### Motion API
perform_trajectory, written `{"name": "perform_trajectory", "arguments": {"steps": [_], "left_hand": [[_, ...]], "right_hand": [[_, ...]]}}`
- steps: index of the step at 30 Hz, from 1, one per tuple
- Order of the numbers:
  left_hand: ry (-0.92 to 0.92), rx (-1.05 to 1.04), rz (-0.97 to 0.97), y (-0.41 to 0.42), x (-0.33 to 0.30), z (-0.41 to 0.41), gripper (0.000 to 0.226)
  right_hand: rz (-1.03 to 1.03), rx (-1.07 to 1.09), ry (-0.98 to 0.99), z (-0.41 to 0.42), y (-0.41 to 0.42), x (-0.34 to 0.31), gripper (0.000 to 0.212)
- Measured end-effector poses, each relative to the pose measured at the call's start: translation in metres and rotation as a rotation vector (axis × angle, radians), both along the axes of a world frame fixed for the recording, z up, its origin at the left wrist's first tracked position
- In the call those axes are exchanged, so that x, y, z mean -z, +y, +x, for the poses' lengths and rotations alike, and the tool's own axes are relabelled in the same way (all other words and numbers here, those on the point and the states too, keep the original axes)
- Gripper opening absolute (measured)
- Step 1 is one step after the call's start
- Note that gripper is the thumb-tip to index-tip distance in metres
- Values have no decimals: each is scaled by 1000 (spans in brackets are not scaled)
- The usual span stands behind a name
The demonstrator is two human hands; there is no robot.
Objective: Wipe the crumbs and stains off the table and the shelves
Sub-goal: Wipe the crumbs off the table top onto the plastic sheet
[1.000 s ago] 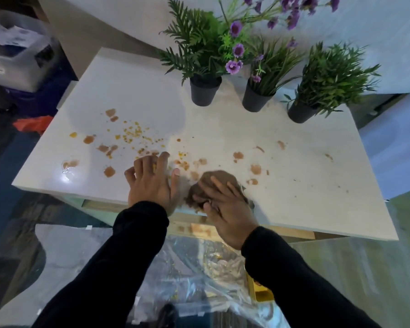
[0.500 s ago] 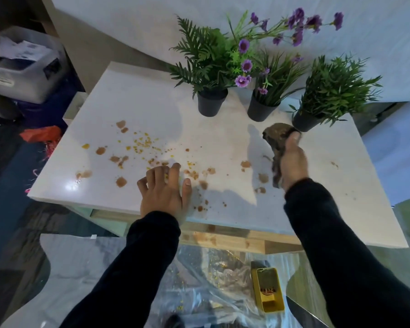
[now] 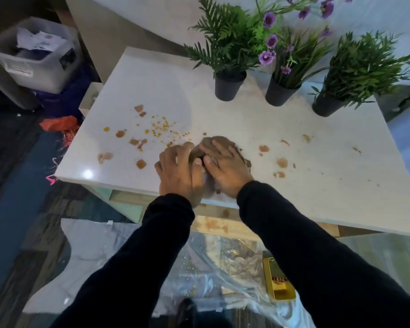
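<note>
A white table [image 3: 246, 119] carries yellow crumbs [image 3: 160, 127] and brown stains [image 3: 141, 164] on its left half, with more brown stains [image 3: 282, 162] to the right. A brown cloth [image 3: 219, 144] lies on the table near the front edge. My right hand [image 3: 225, 170] presses flat on the cloth, fingers spread. My left hand [image 3: 176, 170] rests beside it at the table's front edge, cupped, its fingertips touching the cloth's left side. Below the tabletop a wooden shelf edge [image 3: 219, 227] shows brown marks.
Three potted plants in dark pots [image 3: 230, 85] [image 3: 279, 94] [image 3: 327, 108] stand along the table's back. Clear plastic sheeting [image 3: 109, 252] with fallen crumbs covers the floor in front, with a yellow tin [image 3: 278, 280] on it. A grey bin [image 3: 36, 55] stands far left.
My right hand, which had lifted the cloth near the right pot, has come back down and left, pressing the cloth on the table beside my left hand.
</note>
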State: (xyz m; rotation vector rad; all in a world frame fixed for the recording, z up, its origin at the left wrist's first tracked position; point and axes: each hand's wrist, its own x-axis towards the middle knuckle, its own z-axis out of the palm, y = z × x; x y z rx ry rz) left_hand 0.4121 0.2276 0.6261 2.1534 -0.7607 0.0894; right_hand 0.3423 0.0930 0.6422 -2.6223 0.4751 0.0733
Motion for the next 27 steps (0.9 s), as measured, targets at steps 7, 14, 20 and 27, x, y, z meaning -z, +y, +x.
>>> {"name": "perform_trajectory", "arguments": {"steps": [7,14,20,27], "left_hand": [[13,-206,-162,52,-16,31,32],[-60,-497,197,121,-20,96,32],[59,-533,392,145,-12,133,48],[246,-415,323,124,-4,181,53]], "right_hand": [[639,247,-146,-71,31,-17,55],[1083,1000,-571,-38,-14,-36,81],[563,932,-399,27,-25,-46,71],[183,600,-63,88,-13,-25,63]]}}
